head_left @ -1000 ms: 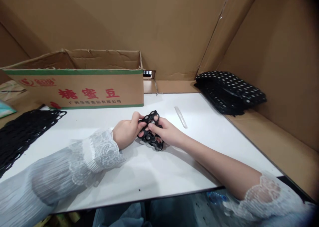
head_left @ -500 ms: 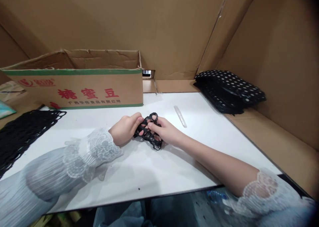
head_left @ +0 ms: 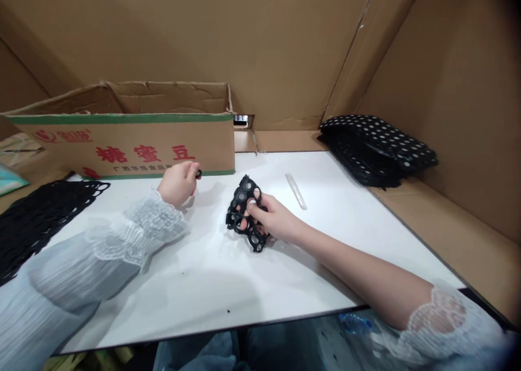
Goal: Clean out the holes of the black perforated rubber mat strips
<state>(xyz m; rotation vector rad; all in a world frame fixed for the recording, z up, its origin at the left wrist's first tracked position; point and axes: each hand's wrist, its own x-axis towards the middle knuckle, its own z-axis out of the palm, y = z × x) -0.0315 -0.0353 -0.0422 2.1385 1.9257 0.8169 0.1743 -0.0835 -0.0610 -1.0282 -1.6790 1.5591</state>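
My right hand (head_left: 274, 216) grips a bunched piece of black sheet with round holes (head_left: 244, 194), held just over the white tabletop. My left hand (head_left: 179, 184) is raised in front of the carton, its fingers pinched on a small black bit (head_left: 198, 173). A wide gap separates the two hands. To the far left lies a larger black sheet full of holes (head_left: 49, 208), flat on the table. Beyond my right hand rests a slim translucent plastic stick (head_left: 296, 191), perhaps a cutter handle, touched by neither hand.
An open cardboard carton (head_left: 163, 143) with red lettering stands at the back left. Stacked black sheets with white dots (head_left: 378, 143) lie at the right back. Cardboard walls (head_left: 264, 51) enclose the white table (head_left: 195, 300). A plastic bottle (head_left: 354, 323) shows below the edge.
My left hand has pulled away from the black holed piece, moving left and back with a small black bit. My right hand keeps the piece, which now opens out more.
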